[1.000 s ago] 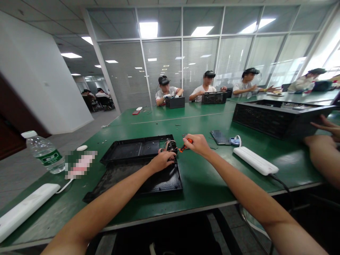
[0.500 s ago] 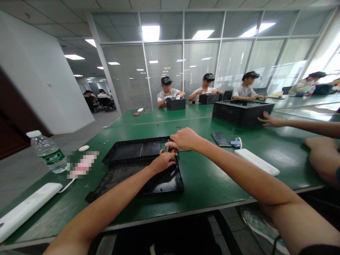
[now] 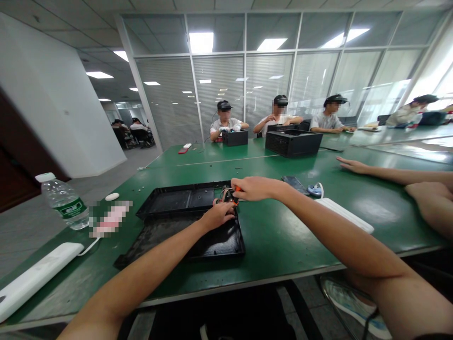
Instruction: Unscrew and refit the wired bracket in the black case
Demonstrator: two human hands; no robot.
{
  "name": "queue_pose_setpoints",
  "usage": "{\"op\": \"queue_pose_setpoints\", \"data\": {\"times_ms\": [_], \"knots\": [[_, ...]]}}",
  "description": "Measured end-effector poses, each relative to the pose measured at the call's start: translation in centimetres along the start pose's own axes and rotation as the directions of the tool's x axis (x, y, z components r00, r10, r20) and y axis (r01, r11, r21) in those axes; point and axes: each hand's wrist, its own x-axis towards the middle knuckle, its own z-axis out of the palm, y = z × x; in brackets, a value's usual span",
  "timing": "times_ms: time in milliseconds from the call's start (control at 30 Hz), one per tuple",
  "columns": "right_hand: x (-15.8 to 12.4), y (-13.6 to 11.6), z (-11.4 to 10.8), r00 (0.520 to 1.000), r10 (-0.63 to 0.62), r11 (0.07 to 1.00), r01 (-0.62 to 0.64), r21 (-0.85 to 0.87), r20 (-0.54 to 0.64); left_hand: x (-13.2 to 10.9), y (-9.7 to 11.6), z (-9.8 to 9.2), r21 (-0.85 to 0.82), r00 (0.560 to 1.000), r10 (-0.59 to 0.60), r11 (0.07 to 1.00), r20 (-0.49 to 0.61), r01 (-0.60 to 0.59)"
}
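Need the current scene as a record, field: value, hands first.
left_hand: left hand, fingers at a bundle of wires; exact hold hidden
right_hand: right hand, gripping an orange tool, lower end close to the left fingertips
workpiece: black casing, shallow rear and front sections, wires at its right end
surface: green table
left_side: clear bottle, white power strip
right_side: dark flat device, second white strip
beyond: open-topped black box, co-workers seated across
unclear: tool's tip type
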Motion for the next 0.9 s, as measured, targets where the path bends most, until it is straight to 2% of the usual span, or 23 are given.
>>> {"op": "queue_pose_setpoints", "data": {"times_ms": [100, 167, 233, 300, 333, 400, 467, 500, 567, 767, 833, 900], "knots": [[0.1, 0.0, 0.2, 0.989, 0.109, 0.985, -0.120, -0.122, -0.100, 0.0, -0.1, 0.0, 0.007, 1.000, 0.010, 1.000, -0.001, -0.010], [0.0, 0.7, 0.5, 0.978, 0.142, 0.979, -0.162, -0.124, -0.155, -0.1, -0.2, 0.0, 0.004, 1.000, 0.027, 1.000, -0.008, -0.027], [-0.6, 2.3, 1.2, 0.965, 0.140, 0.987, -0.153, -0.041, -0.221, -0.1, -0.1, -0.3, 0.009, 0.999, 0.036, 0.999, -0.034, -0.036], [-1.5, 4.6, 2.3, 0.922, 0.158, 0.985, -0.122, 0.123, -0.353, -0.2, 0.1, -0.5, 0.030, 0.996, 0.039, 0.999, -0.083, -0.037], [-2.0, 5.8, 3.1, 0.874, 0.198, 0.967, -0.101, 0.233, -0.444, -0.2, 0.2, -0.6, 0.041, 0.994, 0.054, 0.998, -0.093, -0.051], [-3.0, 8.1, 4.7, 0.699, 0.393, 0.865, -0.060, 0.498, -0.598, -0.2, 0.5, -0.7, 0.045, 0.991, 0.122, 0.992, -0.048, -0.120], [-3.6, 9.7, 6.2, 0.558, 0.587, 0.703, 0.007, 0.711, -0.586, -0.2, 0.7, -0.6, 0.028, 0.980, 0.194, 0.980, 0.050, -0.196], [-3.8, 10.1, 6.8, 0.524, 0.652, 0.625, 0.037, 0.779, -0.548, -0.2, 0.8, -0.5, 0.022, 0.974, 0.211, 0.977, 0.087, -0.214], [-3.8, 10.3, 7.5, 0.515, 0.710, 0.517, 0.080, 0.852, -0.479, -0.3, 0.7, -0.4, 0.027, 0.972, 0.207, 0.977, 0.110, -0.211], [-3.1, 8.6, 8.1, 0.601, 0.679, 0.403, 0.176, 0.898, -0.422, -0.7, 0.9, -0.9, 0.090, 0.963, 0.239, 0.964, 0.129, -0.251], [-2.9, 8.4, 7.9, 0.603, 0.694, 0.303, 0.251, 0.919, -0.393, -0.7, 1.3, -1.7, 0.127, 0.957, 0.262, 0.952, 0.129, -0.278], [-2.7, 8.3, 7.4, 0.614, 0.711, 0.157, 0.337, 0.928, -0.343, -0.5, 1.3, -2.9, 0.186, 0.960, 0.261, 0.943, 0.099, -0.276]]}}
